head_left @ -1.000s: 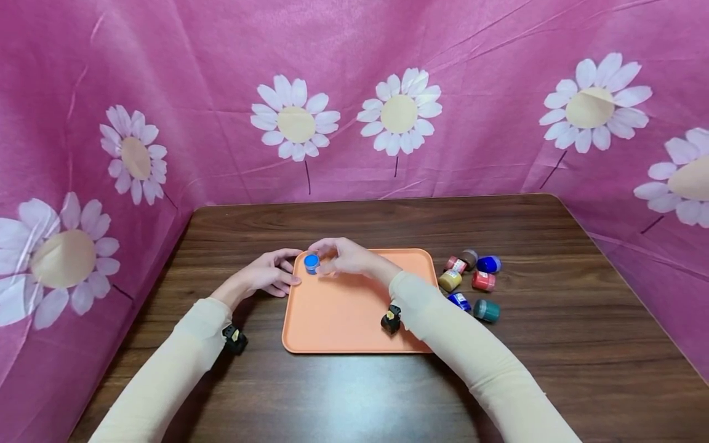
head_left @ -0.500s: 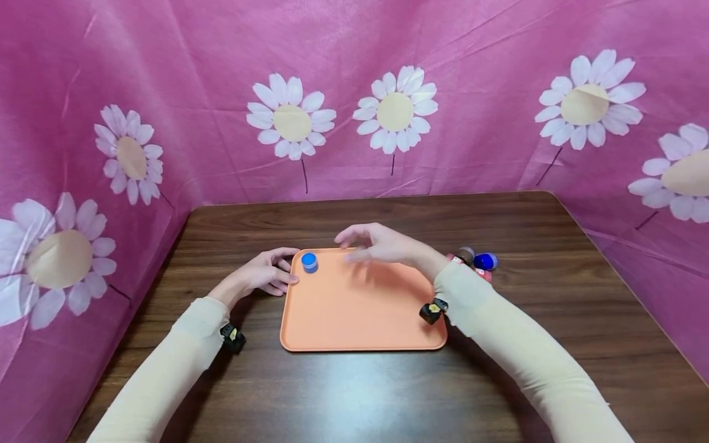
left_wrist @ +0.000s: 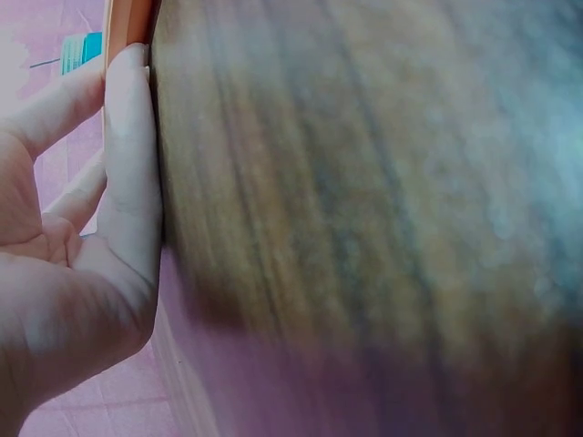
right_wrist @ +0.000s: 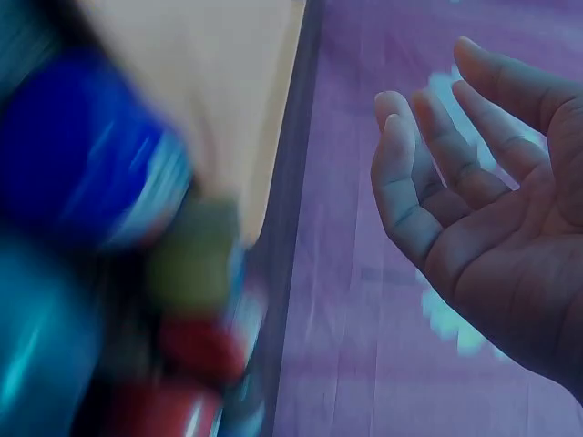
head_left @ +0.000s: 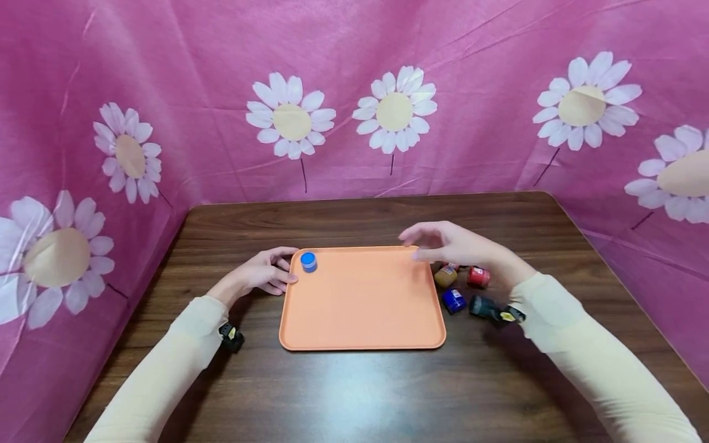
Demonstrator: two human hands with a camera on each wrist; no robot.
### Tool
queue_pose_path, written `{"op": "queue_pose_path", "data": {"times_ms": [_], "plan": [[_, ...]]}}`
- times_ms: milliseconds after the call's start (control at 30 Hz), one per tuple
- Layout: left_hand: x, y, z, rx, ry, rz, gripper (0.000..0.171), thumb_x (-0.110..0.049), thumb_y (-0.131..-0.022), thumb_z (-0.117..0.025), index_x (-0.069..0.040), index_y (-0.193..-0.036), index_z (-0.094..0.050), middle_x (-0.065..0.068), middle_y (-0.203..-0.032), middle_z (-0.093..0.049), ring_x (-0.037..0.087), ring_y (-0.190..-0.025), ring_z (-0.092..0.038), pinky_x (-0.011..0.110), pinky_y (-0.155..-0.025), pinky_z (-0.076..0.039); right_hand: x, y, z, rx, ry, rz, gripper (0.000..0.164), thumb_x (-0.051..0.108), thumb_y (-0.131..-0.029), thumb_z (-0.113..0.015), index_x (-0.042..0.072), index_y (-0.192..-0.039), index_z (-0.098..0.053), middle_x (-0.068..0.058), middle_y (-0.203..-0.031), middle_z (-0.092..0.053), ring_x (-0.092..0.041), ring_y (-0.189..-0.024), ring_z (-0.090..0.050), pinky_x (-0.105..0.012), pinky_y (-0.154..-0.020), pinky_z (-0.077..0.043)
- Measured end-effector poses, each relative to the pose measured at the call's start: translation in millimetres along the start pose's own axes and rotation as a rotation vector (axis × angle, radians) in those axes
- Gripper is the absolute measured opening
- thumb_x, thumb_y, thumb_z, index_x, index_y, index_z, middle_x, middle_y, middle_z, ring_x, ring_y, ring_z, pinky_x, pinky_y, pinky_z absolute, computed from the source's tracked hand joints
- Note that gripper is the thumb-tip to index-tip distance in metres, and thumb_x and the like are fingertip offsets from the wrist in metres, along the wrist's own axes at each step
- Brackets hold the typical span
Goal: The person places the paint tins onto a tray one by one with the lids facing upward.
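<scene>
An orange tray [head_left: 362,307] lies on the wooden table. One small paint jar with a blue lid [head_left: 308,262] stands upright in its far left corner. My left hand [head_left: 264,271] rests at the tray's left edge, fingers extended, fingertips touching the rim; the left wrist view shows the fingers [left_wrist: 129,137] against it. Over the tray's far right corner hovers my right hand [head_left: 460,243], its fingers loosely bent and holding nothing, as the right wrist view confirms. Below it lie a yellow jar [head_left: 445,276], a red jar [head_left: 478,277], a dark blue jar [head_left: 454,301] and a green jar [head_left: 483,306].
The jars right of the tray lie close together, partly hidden by the right hand and wrist camera [head_left: 511,315]. A pink curtain [head_left: 343,178] with daisies encloses the table [head_left: 249,387] at the back and sides.
My right hand has left the blue-lidded jar and moved right across the tray toward the other jars. The jar stays in the corner; my left hand keeps its place at the tray.
</scene>
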State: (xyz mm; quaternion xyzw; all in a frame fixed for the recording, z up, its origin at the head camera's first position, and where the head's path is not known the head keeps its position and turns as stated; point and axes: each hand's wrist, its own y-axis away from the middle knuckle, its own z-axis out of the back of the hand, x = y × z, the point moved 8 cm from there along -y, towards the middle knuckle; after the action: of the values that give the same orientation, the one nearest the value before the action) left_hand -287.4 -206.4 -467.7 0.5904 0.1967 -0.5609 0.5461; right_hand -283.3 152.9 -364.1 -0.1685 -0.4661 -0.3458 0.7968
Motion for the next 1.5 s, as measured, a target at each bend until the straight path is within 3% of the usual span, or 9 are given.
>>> {"op": "queue_pose_path", "data": {"times_ms": [167,333,533,700,800,1033,1133,1267,1500], "plan": [[-0.4,0.7,1.2,-0.002,0.009,0.001,0.080,-0.007,-0.084,-0.082,-0.016,-0.153,-0.041,0.015,-0.114,-0.055,0.019,-0.069,-0.070,0.033,-0.061,-0.060,-28,41,22,-0.062,-0.020,-0.090,0.046,0.018,-0.097,-0.072,0.011,-0.139,-0.057,-0.024,-0.128,-0.062,-0.040,-0.091,-0.067,-0.043,-0.067,-0.059],[0.9,0.1,2.0,-0.010,0.011,0.005,0.079,-0.006,-0.084,-0.082,-0.017,-0.152,-0.042,0.015,-0.114,-0.056,0.020,-0.069,-0.070,0.034,-0.060,-0.060,-48,74,36,-0.119,-0.015,-0.094,0.046,0.013,-0.098,-0.069,0.007,-0.141,-0.055,-0.024,-0.124,-0.064,-0.034,-0.066,-0.062,-0.040,-0.052,-0.055],[0.0,0.3,-0.7,0.001,0.008,-0.005,0.081,-0.007,-0.084,-0.081,-0.014,-0.154,-0.040,0.016,-0.114,-0.055,0.018,-0.069,-0.069,0.033,-0.061,-0.061,-71,109,40,-0.163,0.038,-0.129,0.047,0.014,-0.099,-0.068,0.005,-0.143,-0.054,-0.020,-0.126,-0.064,-0.030,-0.069,-0.064,-0.038,-0.053,-0.054],[-3.2,-1.4,-6.3,0.015,0.005,-0.014,0.082,-0.009,-0.085,-0.081,-0.013,-0.155,-0.038,0.017,-0.114,-0.055,0.018,-0.069,-0.069,0.033,-0.062,-0.061,-84,131,37,-0.184,0.084,-0.095,0.043,0.012,-0.099,-0.067,0.005,-0.140,-0.057,-0.016,-0.103,-0.069,-0.024,-0.071,-0.063,-0.035,-0.057,-0.055],[-2.9,-1.0,-6.9,0.012,0.005,-0.003,0.082,-0.009,-0.085,-0.081,-0.013,-0.154,-0.038,0.016,-0.114,-0.055,0.018,-0.068,-0.069,0.034,-0.062,-0.061,-89,137,32,-0.182,0.100,-0.072,0.044,0.012,-0.098,-0.069,0.006,-0.140,-0.058,-0.012,-0.098,-0.067,-0.020,-0.071,-0.060,-0.032,-0.058,-0.053],[-3.8,5.1,-0.6,-0.010,0.001,0.011,0.080,-0.007,-0.085,-0.081,-0.014,-0.153,-0.041,0.015,-0.113,-0.055,0.018,-0.067,-0.069,0.034,-0.062,-0.061,-90,128,21,-0.150,0.112,0.079,0.052,0.002,-0.093,-0.072,-0.001,-0.142,-0.053,-0.019,-0.132,-0.056,-0.017,-0.088,-0.067,-0.027,-0.075,-0.056],[-4.9,6.8,1.6,-0.019,-0.002,0.008,0.080,-0.007,-0.084,-0.082,-0.015,-0.153,-0.042,0.015,-0.113,-0.054,0.018,-0.067,-0.068,0.033,-0.060,-0.060,-90,123,18,-0.129,0.091,0.107,0.057,0.000,-0.092,-0.073,-0.003,-0.144,-0.049,-0.020,-0.123,-0.059,-0.019,-0.089,-0.070,-0.026,-0.079,-0.057],[-0.4,9.3,4.7,-0.026,-0.008,0.017,0.081,-0.009,-0.084,-0.082,-0.014,-0.153,-0.040,0.016,-0.113,-0.054,0.019,-0.067,-0.068,0.033,-0.060,-0.060,-92,116,15,-0.102,0.071,0.082,0.063,0.003,-0.092,-0.074,-0.002,-0.147,-0.043,-0.014,-0.104,-0.064,-0.020,-0.085,-0.071,-0.026,-0.078,-0.057],[-1.5,4.8,-1.1,-0.012,-0.011,0.010,0.081,-0.008,-0.084,-0.082,-0.014,-0.153,-0.041,0.016,-0.115,-0.053,0.018,-0.068,-0.068,0.032,-0.059,-0.060,-92,120,16,-0.086,0.076,0.068,0.058,0.005,-0.092,-0.074,-0.001,-0.143,-0.048,-0.017,-0.117,-0.060,-0.020,-0.083,-0.070,-0.028,-0.075,-0.057]]}}
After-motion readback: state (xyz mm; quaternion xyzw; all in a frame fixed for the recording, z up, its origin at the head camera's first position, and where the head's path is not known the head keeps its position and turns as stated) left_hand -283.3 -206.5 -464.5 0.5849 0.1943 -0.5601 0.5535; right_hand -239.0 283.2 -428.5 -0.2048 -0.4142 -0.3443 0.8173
